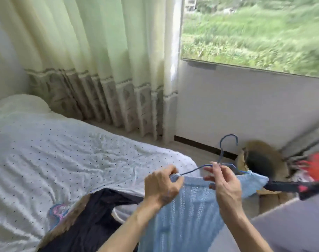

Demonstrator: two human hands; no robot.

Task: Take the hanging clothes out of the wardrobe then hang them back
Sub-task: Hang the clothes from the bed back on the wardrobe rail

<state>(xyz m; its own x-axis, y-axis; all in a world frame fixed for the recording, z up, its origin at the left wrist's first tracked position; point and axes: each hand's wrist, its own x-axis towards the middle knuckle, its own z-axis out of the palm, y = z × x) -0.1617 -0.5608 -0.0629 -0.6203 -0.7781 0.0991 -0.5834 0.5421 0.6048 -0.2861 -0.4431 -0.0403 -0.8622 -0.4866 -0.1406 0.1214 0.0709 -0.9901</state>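
Lower centre of frame: left hand [162, 186] grips shoulder of blue knit sweater [187, 213] at hanger end. Right hand [226, 182] pinches blue wire hanger [221, 154] near neck. Sweater drapes downward beside dark garment [93, 215] on bed [64, 151].

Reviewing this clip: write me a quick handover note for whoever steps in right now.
Left hand grips the light blue knit top at its shoulder, over one end of the blue hanger.
Right hand pinches the hanger near its neck.
The top looks partly on the hanger, beside the bed; a dark coat lies on the bed.
Done: clothes are out.
Left: seat the top, rehang both; wardrobe not in view.
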